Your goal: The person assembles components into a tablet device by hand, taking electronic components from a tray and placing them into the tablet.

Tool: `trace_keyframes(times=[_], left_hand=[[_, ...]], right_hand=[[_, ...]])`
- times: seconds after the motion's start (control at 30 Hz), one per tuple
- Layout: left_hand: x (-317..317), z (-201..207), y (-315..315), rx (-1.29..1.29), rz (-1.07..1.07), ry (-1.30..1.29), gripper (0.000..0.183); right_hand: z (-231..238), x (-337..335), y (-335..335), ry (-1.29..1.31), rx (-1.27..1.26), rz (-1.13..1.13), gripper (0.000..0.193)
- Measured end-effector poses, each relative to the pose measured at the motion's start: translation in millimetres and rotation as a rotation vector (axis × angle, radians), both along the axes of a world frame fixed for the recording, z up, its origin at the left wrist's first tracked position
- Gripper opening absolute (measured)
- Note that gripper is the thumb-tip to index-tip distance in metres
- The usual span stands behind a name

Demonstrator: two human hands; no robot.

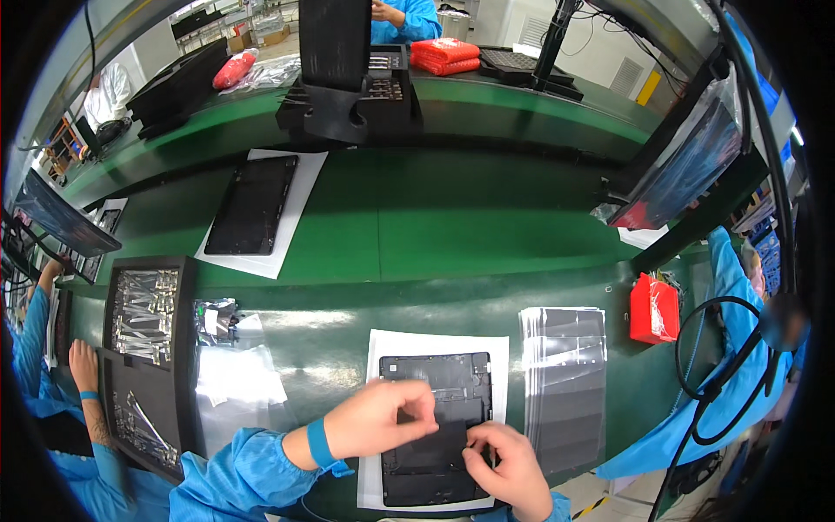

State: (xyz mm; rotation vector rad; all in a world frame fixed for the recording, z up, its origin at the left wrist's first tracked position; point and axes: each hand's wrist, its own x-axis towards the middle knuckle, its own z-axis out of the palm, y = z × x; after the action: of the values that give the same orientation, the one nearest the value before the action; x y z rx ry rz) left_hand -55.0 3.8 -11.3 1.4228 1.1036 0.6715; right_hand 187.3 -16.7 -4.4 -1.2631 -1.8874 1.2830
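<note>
1. Bare left hand (383, 422) is hanging over the middle of an opened, tablet-like device (426, 461), its thumb and forefinger forming a narrow pinch; I cannot tell whether anything thin is sitting between them.
2. Right hand (509, 465) is curling over the device's right side, perhaps for steadying or fine handling; its fingertips are lying close together too, but what they may be holding is not showing.
3. That device is lying flat, inner side up, on a white sheet (371, 483) in front of the person, probably because the sheet is guarding it from the green bench (417, 300).
4. A blue band (320, 444) is circling the left wrist, likely for grounding static.
5. Dark flat pieces in clear sleeves (565, 391) are lying just right of the sheet, seemingly for easy reach.
6. Farther left, a black tray (185, 348) is holding small metallic parts (143, 313), its compartments perhaps dividing them.
7. Clear bags (239, 383) are lying between tray and sheet.
</note>
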Motion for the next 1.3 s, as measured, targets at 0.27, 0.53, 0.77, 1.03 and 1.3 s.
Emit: trace_keyframes(times=[0.27,0.53,0.77,1.03,1.3], left_hand=[[11,-20,51,0.471,0.187,0.211,0.012],[21,-35,55,0.441,0.114,0.226,0.014],[23,-35,54,0.514,0.067,0.258,0.014],[22,-34,56,0.515,0.059,0.284,0.014],[22,-34,58,0.520,0.055,0.299,0.016]], right_hand=[[-38,1,9,-0.596,0.537,-0.058,0.055],[-36,1,13,-0.590,0.494,-0.024,0.052],[-38,4,13,-0.593,0.469,-0.023,0.055],[-40,4,14,-0.572,0.497,-0.024,0.055],[-38,6,15,-0.561,0.488,-0.025,0.055]])
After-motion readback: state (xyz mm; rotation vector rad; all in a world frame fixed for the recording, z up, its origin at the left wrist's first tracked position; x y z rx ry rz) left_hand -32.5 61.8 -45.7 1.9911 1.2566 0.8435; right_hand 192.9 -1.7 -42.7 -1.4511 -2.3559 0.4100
